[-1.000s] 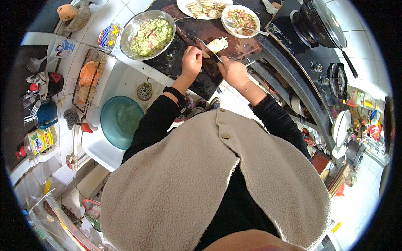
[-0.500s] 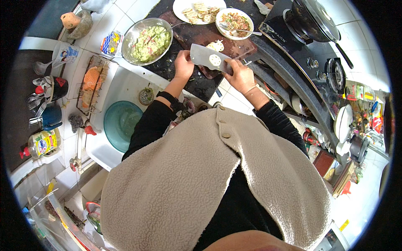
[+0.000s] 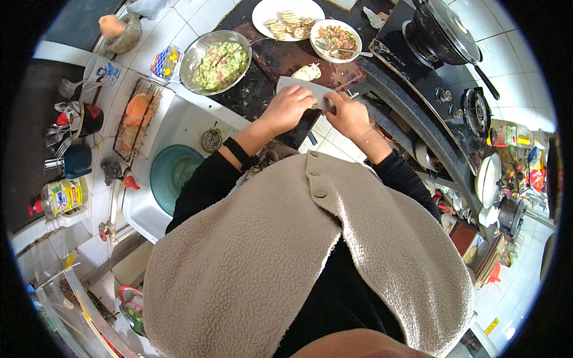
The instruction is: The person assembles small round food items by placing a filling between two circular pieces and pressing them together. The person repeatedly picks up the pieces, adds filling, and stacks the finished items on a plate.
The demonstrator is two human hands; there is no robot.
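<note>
My right hand [image 3: 349,116] grips a cleaver [image 3: 304,85] at its right end, where the handle is hidden in my fingers. The broad grey blade lies over the near edge of a dark brown cutting board [image 3: 279,58]. My left hand [image 3: 286,110] is laid across the blade with its fingers curled together; whatever is under the fingertips is hidden. Just beyond the blade, a small pile of pale lotus root slices [image 3: 307,73] rests on the board. More lotus root slices [image 3: 290,25] lie on a white plate [image 3: 261,13] at the back.
A white bowl [image 3: 359,39] of chopped red-green mix holds a spoon. Left stands a steel bowl [image 3: 187,68] of shredded green food. The sink [image 3: 173,116] contains a teal basin [image 3: 153,179]. On the right are a lidded black pot [image 3: 441,42] and a gas burner [image 3: 477,113].
My left hand has moved right from the blade's left end onto the blade. The holed lotus root slice seen lying on the blade is now out of sight. The cleaver has tilted.
</note>
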